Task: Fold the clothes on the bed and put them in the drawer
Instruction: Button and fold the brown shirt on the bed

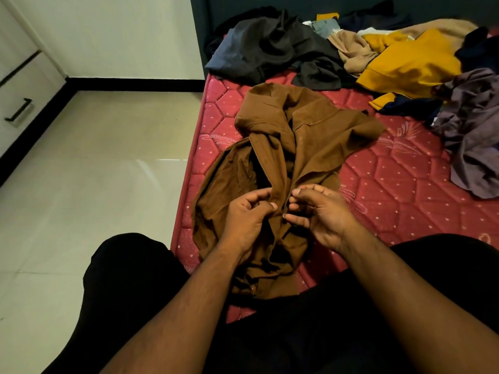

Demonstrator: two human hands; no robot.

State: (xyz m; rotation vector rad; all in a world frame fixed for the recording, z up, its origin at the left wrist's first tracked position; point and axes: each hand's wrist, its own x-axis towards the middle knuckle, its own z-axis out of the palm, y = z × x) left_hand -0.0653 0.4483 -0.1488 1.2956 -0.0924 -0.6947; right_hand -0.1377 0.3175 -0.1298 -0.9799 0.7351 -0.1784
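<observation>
A brown shirt [291,136] lies crumpled and unfolded on the red quilted mattress [399,184], its collar end away from me. My left hand [247,220] pinches one front edge of the shirt near its middle. My right hand [318,211] pinches the facing edge right beside it, fingertips almost touching the left hand's. The shirt's lower part is bunched under my wrists. The white drawer unit [19,103] with black handles stands at the far left, its drawers closed.
Unfolded clothes are heaped at the back of the bed: dark grey ones [272,47], a beige one [353,49], a mustard yellow one [413,63], a purple-grey one [475,130] at the right. Shiny tiled floor [102,179] lies left of the bed. My black-clad legs fill the bottom.
</observation>
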